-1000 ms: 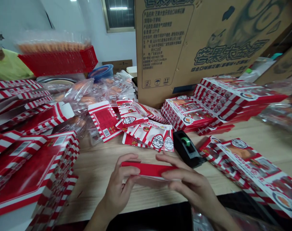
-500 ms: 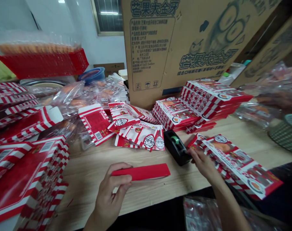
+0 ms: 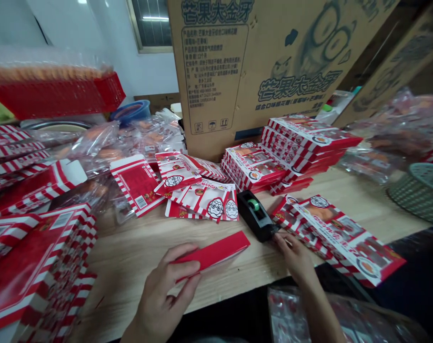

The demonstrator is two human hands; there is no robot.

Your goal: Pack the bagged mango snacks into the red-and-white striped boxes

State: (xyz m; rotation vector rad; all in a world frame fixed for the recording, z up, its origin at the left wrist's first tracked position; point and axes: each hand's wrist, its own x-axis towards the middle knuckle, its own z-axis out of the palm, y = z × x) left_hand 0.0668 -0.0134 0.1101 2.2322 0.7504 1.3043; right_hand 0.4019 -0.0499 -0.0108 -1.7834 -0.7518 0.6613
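Red box (image 3: pixel 221 248), lower centre, likely light, stiffish card, crushable, maybe slick, best held lightly by the ends; slim, plain red long face, slanting up rightward; left hand (image 3: pixel 168 283) pinches its left end, thumb against fingers; right hand (image 3: pixel 295 257) at front of tape dispenser (image 3: pixel 262 223), right of centre, fingertips bunched, can't tell if holding anything

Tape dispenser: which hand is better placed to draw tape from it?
Likely the right hand: its fingertips are at the near end of the tape dispenser. The left hand is farther off and holds the red carton.
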